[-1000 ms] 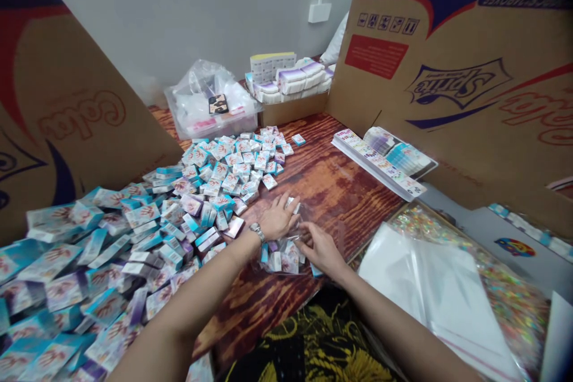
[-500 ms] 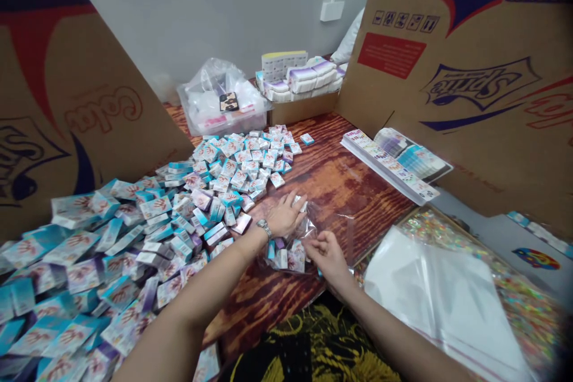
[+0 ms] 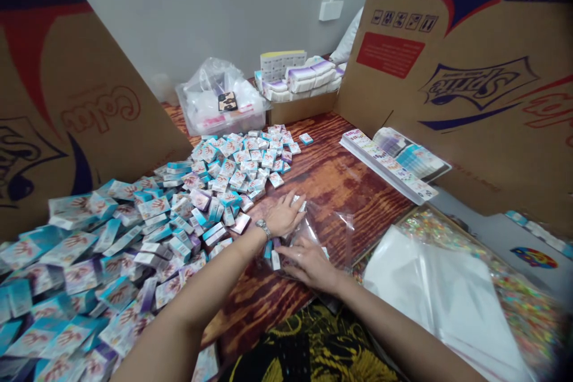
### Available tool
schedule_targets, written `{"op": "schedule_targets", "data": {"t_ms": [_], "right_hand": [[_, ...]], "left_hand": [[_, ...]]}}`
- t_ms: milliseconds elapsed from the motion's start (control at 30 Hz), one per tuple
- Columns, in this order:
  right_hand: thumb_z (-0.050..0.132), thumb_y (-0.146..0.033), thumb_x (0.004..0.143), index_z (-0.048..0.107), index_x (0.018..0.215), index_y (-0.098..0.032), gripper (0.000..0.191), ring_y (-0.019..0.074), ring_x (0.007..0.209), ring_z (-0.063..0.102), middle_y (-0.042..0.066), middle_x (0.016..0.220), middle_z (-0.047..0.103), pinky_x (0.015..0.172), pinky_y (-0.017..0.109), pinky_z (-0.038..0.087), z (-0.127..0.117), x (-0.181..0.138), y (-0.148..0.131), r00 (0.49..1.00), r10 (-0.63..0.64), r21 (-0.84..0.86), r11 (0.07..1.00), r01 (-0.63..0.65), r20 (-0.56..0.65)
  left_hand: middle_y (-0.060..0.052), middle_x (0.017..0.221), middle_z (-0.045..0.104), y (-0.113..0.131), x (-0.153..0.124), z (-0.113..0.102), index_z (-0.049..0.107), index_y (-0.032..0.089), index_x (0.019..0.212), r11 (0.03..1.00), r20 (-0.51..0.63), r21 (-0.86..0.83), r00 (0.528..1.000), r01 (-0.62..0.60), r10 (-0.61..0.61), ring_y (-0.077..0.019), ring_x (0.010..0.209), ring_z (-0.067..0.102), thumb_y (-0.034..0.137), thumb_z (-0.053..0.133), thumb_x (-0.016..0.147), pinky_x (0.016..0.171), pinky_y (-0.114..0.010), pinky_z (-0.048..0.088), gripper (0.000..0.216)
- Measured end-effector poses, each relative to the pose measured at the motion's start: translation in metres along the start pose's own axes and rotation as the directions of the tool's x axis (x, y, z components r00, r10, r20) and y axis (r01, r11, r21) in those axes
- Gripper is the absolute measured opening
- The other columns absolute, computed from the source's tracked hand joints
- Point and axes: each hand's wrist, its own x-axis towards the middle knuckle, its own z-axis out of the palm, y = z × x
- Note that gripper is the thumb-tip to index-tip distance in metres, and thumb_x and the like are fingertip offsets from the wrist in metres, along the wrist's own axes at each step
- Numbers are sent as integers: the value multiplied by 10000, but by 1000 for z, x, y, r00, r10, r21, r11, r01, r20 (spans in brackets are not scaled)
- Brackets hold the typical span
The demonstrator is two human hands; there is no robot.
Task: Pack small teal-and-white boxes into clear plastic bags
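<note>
Since the frame half a second ago, the person's right hand [image 3: 311, 262] has shifted left, from the clear bag's right edge to over the small boxes inside it, while the left hand [image 3: 283, 219] has stayed put. That clear bag [image 3: 312, 225] lies on the wood-grained table [image 3: 335, 179] just below the centre of the frame. Both hands are on it, near each other yet apart: the left lies palm down with fingers spread at its upper part, the right has its fingers pointing left over the boxes; whether either grips anything cannot be told. A wristwatch [image 3: 264, 227] circles the left wrist. Loose small boxes [image 3: 154, 208] spread from the lower left to the centre. At the lower right, white translucent sheets [image 3: 430, 286] lie over multicoloured glittery material [image 3: 530, 304]. Beyond, at the upper middle, a plastic tub [image 3: 228, 125] stands beside a filled carton [image 3: 304, 108]; large cardboard panels rise at the left [image 3: 111, 71] and right [image 3: 465, 125].
</note>
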Motion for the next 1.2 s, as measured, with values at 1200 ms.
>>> {"op": "schedule_targets", "data": {"t_ms": [1200], "right_hand": [[476, -237, 886, 509, 1180, -197, 299, 190, 1043, 524, 109, 1119, 537, 894, 329, 473, -17, -13, -2, 988, -105, 151, 981, 121, -115]], "left_hand": [[-199, 1432, 273, 1, 1, -1, 230, 155, 1396, 1000, 46, -8, 999, 13, -12, -294, 1334, 271, 416, 250, 946, 1012, -448, 339, 521]]}}
